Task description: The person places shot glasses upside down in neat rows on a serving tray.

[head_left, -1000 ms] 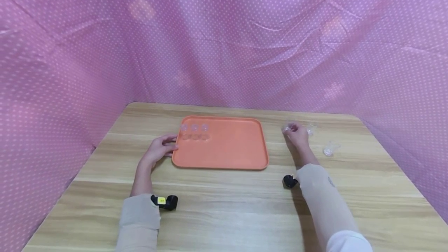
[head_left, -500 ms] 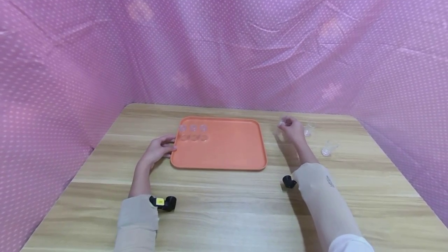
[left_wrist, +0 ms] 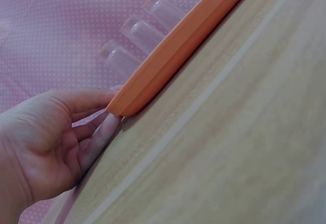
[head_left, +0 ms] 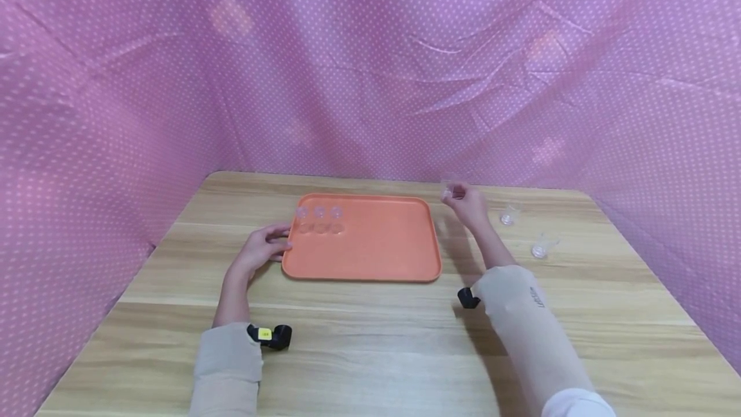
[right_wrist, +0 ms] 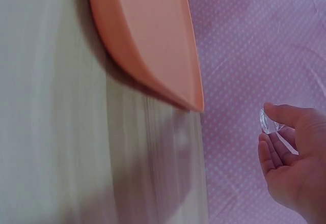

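Observation:
Past the back right corner of the orange tray [head_left: 382, 243], my right hand [head_left: 471, 208] is raised and pinches a small clear cup [right_wrist: 266, 122] between thumb and fingers. My left hand [head_left: 260, 251] grips the tray's left edge, thumb above and a finger below in the left wrist view [left_wrist: 41, 142]. Three small clear cups stand in a row at the tray's back left: a left one [head_left: 302, 213], a middle one [head_left: 320, 212] and a right one [head_left: 337, 213]. They look upside down. Two more clear cups stand right of the right hand, a farther one [head_left: 507, 216] and a nearer one [head_left: 541, 248].
The wooden table [head_left: 370, 352] carries the tray and loose cups. A pink polka-dot curtain [head_left: 370, 69] hangs behind it and along both sides. A black wrist camera [head_left: 280, 337] sits on the left sleeve, another [head_left: 467, 298] on the right sleeve.
The right hand has lifted a clear cup from the table and carried it up and left toward the tray's back right corner. The left hand stays at the tray's edge.

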Demonstrator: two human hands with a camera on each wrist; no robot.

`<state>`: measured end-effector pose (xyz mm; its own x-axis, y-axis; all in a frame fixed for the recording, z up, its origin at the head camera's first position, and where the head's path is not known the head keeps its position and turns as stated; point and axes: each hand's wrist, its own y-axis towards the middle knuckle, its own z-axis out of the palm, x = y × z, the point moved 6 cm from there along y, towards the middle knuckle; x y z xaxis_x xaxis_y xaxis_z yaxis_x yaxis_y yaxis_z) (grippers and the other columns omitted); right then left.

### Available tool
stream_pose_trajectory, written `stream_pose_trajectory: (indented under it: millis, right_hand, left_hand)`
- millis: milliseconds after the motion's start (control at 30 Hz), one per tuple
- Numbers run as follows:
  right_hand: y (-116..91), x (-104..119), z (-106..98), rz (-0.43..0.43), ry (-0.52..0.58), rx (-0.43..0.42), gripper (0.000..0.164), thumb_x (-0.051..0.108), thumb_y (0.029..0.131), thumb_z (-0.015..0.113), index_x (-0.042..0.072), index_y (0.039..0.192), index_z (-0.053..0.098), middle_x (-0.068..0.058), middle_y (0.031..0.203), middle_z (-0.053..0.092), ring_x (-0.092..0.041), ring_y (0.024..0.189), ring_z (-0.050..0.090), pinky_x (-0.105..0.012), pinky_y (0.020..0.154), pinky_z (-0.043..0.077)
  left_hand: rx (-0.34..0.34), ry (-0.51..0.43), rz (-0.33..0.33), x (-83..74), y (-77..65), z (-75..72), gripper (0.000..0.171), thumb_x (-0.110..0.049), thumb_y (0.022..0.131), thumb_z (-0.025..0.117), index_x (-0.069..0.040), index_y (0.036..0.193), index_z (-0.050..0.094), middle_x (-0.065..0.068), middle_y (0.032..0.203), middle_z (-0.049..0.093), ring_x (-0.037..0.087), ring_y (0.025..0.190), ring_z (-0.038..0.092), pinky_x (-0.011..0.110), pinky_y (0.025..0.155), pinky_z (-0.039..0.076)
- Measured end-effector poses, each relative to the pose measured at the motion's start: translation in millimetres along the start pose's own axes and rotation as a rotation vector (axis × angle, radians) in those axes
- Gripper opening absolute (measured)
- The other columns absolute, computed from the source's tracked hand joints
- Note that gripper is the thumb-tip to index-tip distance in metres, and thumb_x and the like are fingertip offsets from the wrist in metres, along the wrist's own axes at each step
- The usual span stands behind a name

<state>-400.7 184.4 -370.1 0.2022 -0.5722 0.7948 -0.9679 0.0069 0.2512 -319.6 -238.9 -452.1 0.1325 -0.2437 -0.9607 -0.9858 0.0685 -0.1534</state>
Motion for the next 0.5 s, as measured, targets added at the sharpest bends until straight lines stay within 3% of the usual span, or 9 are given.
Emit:
stream_pose_trajectory:
  millis: [500]
  right_hand:
    - [-7,43,41,-0.102,0.033,0.129,0.035,0.005,0.082,0.065,-0.009,0.113,0.057,-0.024,0.104,0.059,-0.033,0.094,0.056,-0.038,0.084,0.049]
  left_hand:
    - [-0.005,-0.015,-0.015,-0.7,-0.9,-0.8,0.053,-0.006,0.089,0.057,0.000,0.138,0.037,0.020,0.131,0.043,0.025,0.101,0.054,0.029,0.077,0.053]
